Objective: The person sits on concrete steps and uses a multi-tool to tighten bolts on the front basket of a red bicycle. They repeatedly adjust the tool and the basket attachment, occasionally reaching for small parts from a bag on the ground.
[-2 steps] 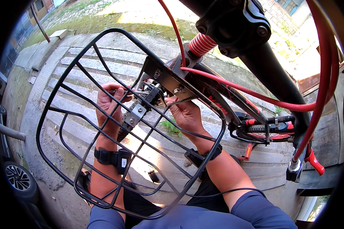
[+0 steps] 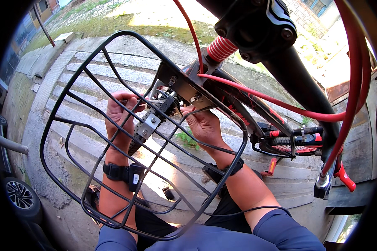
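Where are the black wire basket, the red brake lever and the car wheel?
Black wire basket point(image 2: 53, 119): head view, left side of its rim.
Red brake lever point(image 2: 344, 178): head view, blade.
Car wheel point(image 2: 20, 195): head view, spoked centre.

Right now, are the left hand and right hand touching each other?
Apart. The head view shows a clear gap: left hand and right hand sit on opposite sides of the silver plate.

Nothing legible here. White label on the black module strapped at the left wrist, toward the module's lower edge: dark print, too small to read. Red markings on the dark bike frame: can't tell lettering from graphics.
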A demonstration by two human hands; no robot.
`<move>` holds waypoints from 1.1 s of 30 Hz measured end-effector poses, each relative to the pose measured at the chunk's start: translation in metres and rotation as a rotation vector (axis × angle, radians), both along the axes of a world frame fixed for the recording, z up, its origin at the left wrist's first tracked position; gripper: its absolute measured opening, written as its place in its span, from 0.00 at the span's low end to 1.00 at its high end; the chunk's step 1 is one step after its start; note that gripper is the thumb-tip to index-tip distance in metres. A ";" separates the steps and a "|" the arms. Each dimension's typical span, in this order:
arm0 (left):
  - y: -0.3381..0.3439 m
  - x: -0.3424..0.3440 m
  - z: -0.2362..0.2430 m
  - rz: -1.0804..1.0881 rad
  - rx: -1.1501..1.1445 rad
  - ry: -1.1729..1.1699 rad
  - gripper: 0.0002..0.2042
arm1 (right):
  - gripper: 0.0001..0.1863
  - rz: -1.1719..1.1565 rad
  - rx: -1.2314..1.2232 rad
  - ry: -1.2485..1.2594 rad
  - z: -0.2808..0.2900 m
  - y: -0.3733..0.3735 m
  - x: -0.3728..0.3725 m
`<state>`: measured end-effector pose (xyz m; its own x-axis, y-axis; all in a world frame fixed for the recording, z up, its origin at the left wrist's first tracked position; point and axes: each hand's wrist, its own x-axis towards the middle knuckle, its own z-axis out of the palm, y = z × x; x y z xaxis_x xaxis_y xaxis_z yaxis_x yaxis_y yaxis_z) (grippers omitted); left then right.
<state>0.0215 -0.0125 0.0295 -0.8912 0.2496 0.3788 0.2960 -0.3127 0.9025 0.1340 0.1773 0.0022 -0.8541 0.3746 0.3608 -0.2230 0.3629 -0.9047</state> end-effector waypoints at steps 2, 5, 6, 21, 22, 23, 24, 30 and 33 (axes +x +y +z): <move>0.002 0.002 0.000 -0.006 0.019 0.018 0.07 | 0.08 -0.004 0.005 -0.006 -0.001 0.001 -0.001; 0.004 0.005 0.000 -0.016 0.045 0.026 0.06 | 0.08 -0.014 0.017 -0.012 -0.005 0.002 0.001; 0.004 0.004 -0.001 -0.018 0.054 0.024 0.06 | 0.09 -0.017 0.014 -0.013 -0.002 0.001 0.002; -0.002 -0.006 -0.006 0.022 0.186 -0.505 0.09 | 0.08 0.004 0.004 0.005 0.001 0.000 0.004; -0.003 -0.005 -0.002 0.021 0.180 -0.439 0.10 | 0.08 0.002 0.014 -0.003 0.002 0.000 0.004; -0.004 -0.005 -0.001 0.025 0.134 -0.374 0.09 | 0.08 0.004 0.015 0.007 0.000 0.001 0.003; -0.003 -0.005 -0.002 0.024 0.093 -0.311 0.09 | 0.08 0.003 0.022 0.015 -0.004 0.003 0.001; -0.001 0.000 0.002 0.025 0.019 -0.085 0.07 | 0.08 0.014 -0.015 0.012 0.001 -0.001 0.001; 0.001 0.001 0.001 0.033 0.011 -0.003 0.07 | 0.08 0.011 -0.005 0.004 0.001 0.001 0.002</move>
